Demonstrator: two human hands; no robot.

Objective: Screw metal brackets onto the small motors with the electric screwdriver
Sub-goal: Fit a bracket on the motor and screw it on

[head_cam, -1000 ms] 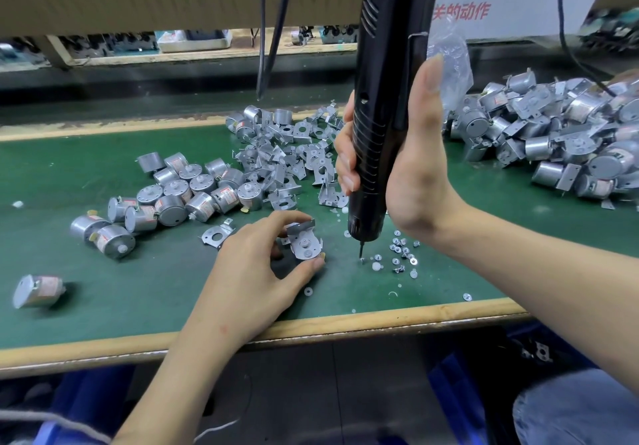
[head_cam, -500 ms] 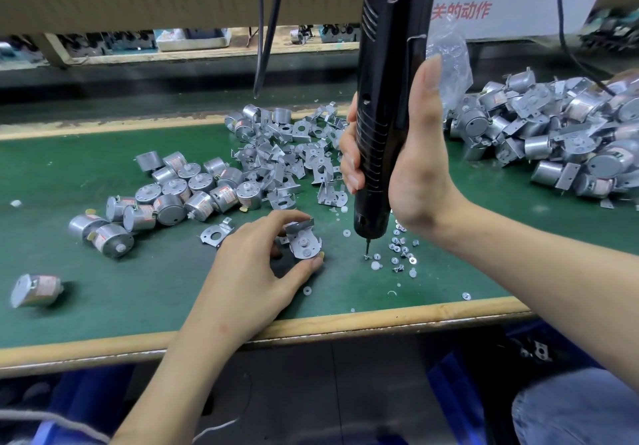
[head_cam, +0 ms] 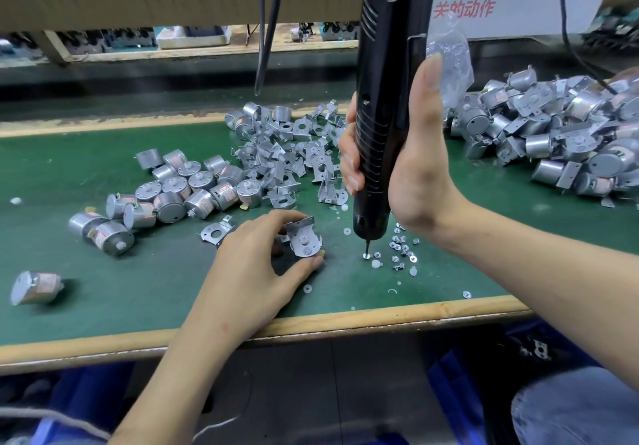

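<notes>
Movement over the last second is slight: the electric screwdriver (head_cam: 387,116), gripped upright by the right hand (head_cam: 418,168) in the centre of the frame, has drifted a little to the right. Its bit now stands on a screw (head_cam: 366,255) at the left edge of the loose screws (head_cam: 403,247) scattered on the green tabletop (head_cam: 103,289). The left hand (head_cam: 256,271), lower centre, has not shifted. Its thumb and fingers pinch a bracket (head_cam: 304,242) seated on a small motor, which the hand mostly hides. Bit and bracket are near each other but apart. I judge this to be the screw pick-up: the bit seems to be collecting a screw, so driving it into the bracket is yet to come. Bare motors (head_cam: 179,192) and spare brackets (head_cam: 287,154) lie at upper left, assembled units (head_cam: 553,133) at upper right.
</notes>
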